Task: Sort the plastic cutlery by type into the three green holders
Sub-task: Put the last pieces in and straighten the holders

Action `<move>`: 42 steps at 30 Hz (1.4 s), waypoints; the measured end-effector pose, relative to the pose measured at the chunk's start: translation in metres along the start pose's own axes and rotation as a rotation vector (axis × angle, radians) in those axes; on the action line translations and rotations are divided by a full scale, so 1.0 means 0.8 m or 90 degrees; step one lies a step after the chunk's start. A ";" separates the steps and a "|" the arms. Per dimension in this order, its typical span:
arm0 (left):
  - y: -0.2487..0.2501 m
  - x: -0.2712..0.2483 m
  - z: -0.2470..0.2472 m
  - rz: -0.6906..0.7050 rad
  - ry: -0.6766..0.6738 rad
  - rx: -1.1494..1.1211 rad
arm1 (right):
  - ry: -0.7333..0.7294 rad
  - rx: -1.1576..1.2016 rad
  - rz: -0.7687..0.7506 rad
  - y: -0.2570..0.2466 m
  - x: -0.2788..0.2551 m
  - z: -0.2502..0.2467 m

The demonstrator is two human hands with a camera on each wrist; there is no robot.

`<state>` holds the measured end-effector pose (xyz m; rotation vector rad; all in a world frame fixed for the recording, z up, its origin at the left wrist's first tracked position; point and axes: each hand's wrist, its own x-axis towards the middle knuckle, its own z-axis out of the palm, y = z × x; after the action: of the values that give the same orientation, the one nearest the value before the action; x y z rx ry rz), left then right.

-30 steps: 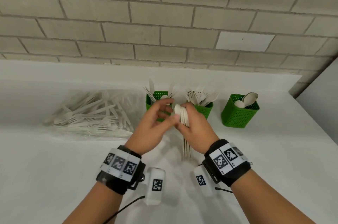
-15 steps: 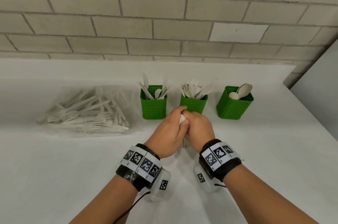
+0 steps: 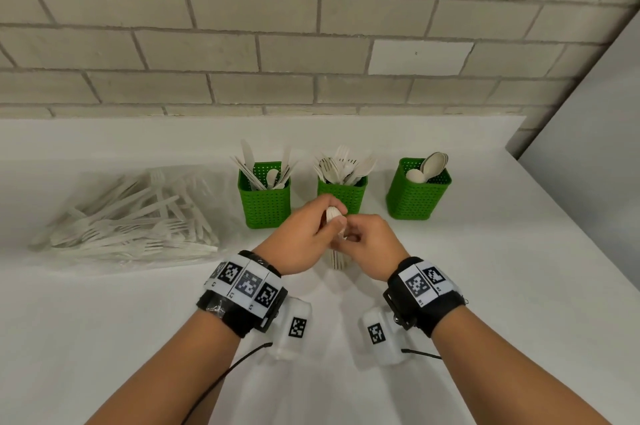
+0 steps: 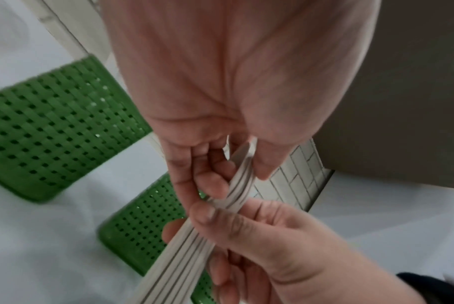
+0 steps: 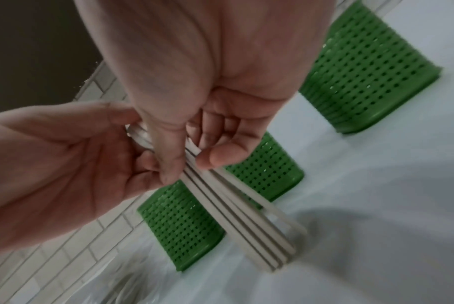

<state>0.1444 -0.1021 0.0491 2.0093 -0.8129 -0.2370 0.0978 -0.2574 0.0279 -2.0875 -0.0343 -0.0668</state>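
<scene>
Your left hand [image 3: 304, 237] and right hand [image 3: 372, 246] both gripped one stack of white plastic spoons [image 5: 236, 207], handles pointing down over the tabletop [image 3: 485, 286], just in front of the middle green holder [image 3: 343, 194] of forks.

Three green holders stand in a row at the back of the white bench [image 3: 485, 286], close before the brick wall [image 3: 311, 43]. Taking the middle holder [image 3: 343, 194] as the mark: the left holder [image 3: 265, 204] and right holder [image 3: 417, 197] flank it with open gaps between. Cutlery sticks up from all three mouths. Both hands [image 3: 332, 234], gripping a bundle of cutlery [image 3: 337, 256], hover just in front of it. Left of it lies a plastic bag of cutlery [image 3: 131, 216]. Bare bench runs right and forward.
</scene>
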 end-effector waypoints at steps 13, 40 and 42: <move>0.160 0.166 -0.020 0.158 -0.010 -0.116 | 0.170 -0.034 -0.066 -0.060 0.035 -0.212; 0.097 0.203 0.086 -0.022 0.159 0.069 | 0.130 -0.365 -0.178 0.096 0.071 -0.234; 0.096 0.182 0.068 -0.048 0.200 0.008 | 0.203 -0.332 -0.196 0.086 0.067 -0.231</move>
<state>0.1956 -0.2588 0.1035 2.0249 -0.5426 0.0421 0.1490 -0.4519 0.0625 -2.5476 -0.1586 -0.6540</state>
